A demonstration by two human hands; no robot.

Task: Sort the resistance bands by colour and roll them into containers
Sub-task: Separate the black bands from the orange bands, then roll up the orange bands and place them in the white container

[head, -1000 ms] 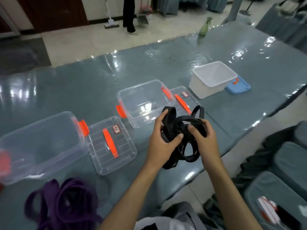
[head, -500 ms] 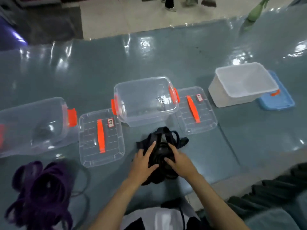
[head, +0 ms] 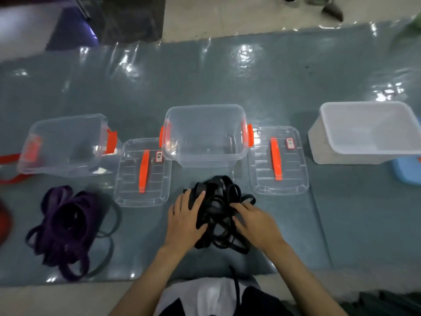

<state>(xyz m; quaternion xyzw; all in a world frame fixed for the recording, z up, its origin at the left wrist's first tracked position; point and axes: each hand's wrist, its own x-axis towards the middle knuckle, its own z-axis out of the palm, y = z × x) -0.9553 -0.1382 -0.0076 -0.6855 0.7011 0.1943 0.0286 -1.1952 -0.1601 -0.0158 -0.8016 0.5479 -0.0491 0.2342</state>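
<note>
Zero bands in any box so far, as far as I can tell. All three tubs look empty: the middle clear container (head: 205, 133), the clear container on its left (head: 63, 144) which sits tilted toward me, and the white bin (head: 369, 131) off to its right. Sorting looks roughly done though. The black bands (head: 218, 210) are bunched in a loose tangle on the worktop (head: 227, 83) just in front of the middle container, and the purple bands (head: 66, 229) lie in their own heap well to the left of that pile, in front of the tilted tub. A darker thin band (head: 109, 224) curves out from under the purple heap. Left hand (head: 185, 221) lies flat with fingers spread on the black pile; right hand (head: 255, 221) has its fingers bent into the loops, grip pinching a strand I think, hard to be sure. Two lids (head: 142, 172) (head: 278, 159) sit either side of the middle container, both off. Something red shows at the far left edge, too blurry to call. So I'd say: rolling and boxing all still left.
</note>
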